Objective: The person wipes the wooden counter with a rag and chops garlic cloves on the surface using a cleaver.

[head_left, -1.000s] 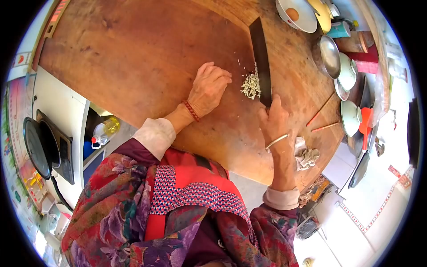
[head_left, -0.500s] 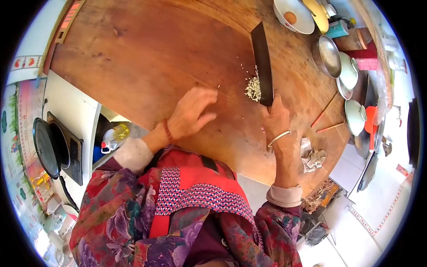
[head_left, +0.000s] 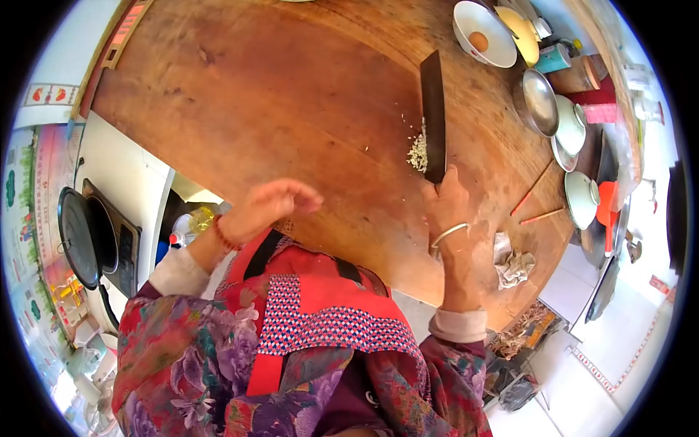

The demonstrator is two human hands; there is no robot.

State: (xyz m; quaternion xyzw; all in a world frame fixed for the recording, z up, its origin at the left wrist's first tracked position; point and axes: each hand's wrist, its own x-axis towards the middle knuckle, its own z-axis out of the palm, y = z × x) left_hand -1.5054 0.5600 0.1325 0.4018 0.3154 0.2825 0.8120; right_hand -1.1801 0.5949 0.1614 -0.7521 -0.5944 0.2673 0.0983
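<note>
My right hand [head_left: 446, 202] is wrapped round the handle of a broad dark cleaver [head_left: 433, 116], which stands nearly edge-on over the wooden table [head_left: 291, 95]. Against the left side of the blade lies a small pile of finely chopped pale bits [head_left: 417, 154], perhaps garlic, with a few crumbs scattered beyond it. My left hand [head_left: 273, 202] hangs near the table's front edge, left of the cleaver and apart from it. Its fingers are loosely bent, with nothing in them.
Along the right side stand a white bowl [head_left: 489, 22] with an egg, a metal bowl [head_left: 539, 102] and pale green bowls [head_left: 580, 197]. Red-tipped chopsticks [head_left: 531, 191] and a crumpled cloth [head_left: 513, 266] lie nearer me. A black pan [head_left: 78, 237] is at the left.
My left hand has moved left, away from the cleaver and toward my body. My right hand still grips the cleaver beside the chopped pile. The view has shifted slightly.
</note>
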